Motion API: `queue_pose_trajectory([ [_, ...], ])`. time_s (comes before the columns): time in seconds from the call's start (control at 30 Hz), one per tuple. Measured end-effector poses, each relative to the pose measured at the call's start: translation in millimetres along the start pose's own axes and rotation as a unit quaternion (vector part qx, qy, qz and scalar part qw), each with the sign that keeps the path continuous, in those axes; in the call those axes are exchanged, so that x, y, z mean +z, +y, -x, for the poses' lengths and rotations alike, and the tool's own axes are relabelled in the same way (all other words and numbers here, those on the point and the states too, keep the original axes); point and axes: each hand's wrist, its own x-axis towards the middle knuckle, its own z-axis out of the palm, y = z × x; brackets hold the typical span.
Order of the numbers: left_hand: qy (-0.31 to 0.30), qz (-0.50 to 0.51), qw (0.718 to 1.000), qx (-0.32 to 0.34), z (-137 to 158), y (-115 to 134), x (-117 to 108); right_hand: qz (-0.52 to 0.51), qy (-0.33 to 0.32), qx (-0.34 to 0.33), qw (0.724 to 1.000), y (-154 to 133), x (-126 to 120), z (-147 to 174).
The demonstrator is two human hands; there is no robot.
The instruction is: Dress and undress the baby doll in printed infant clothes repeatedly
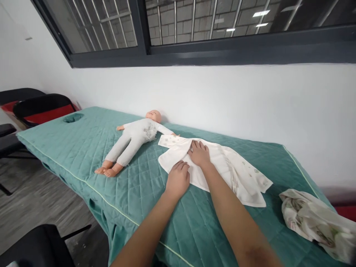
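The white baby garment (pixel 223 163) lies on the bed (pixel 278 163), to the right of the doll (pixel 137 132) and in front of both hands. Its body is mostly spread out, and both patterned sleeves extend, one toward the doll and the other away from it. As far as the layout shows, the spreading is well along but not finished: creases run down the right-hand part, and a fold stands up by the fingers. The garment is off the doll, which lies on its back in pale clothing; one arm ends just beside the nearer sleeve.

The left hand (pixel 178 179) rests palm down at the garment's near edge, fingers bent and close together; whether they pinch cloth cannot be told. The right hand (pixel 199 152) sits farther in, its fingers slightly spread over the fabric by the raised fold; its thumb's grip is unclear. Both forearms reach forward from the near side, angled inward. A crumpled patterned cloth (pixel 317 218) lies well apart, at the right.
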Motion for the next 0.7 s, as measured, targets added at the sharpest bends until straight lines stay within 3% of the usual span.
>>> queue_pose_trajectory([
  [0.2, 0.009, -0.008, 1.0, -0.015, -2, -5, 3, 0.034, -0.062, -0.024, 0.997, 9, -13, 12],
  [0.4, -0.008, -0.002, 1.0, -0.026, -5, -4, 0, 0.009, -0.044, -0.003, 0.999, 44, -53, 52],
  [0.47, -0.012, -0.001, 1.0, -0.029, -6, -4, 0, -0.004, -0.008, 0.046, 0.999, 70, -79, 66],
  [0.57, -0.016, -0.003, 0.999, -0.03, -6, -4, 1, 0.008, 0.062, 0.188, 0.98, 119, -117, 87],
  [0.7, -0.018, -0.002, 0.999, -0.032, -7, -5, 2, 0.02, 0.009, 0.298, 0.954, 178, -137, 112],
])
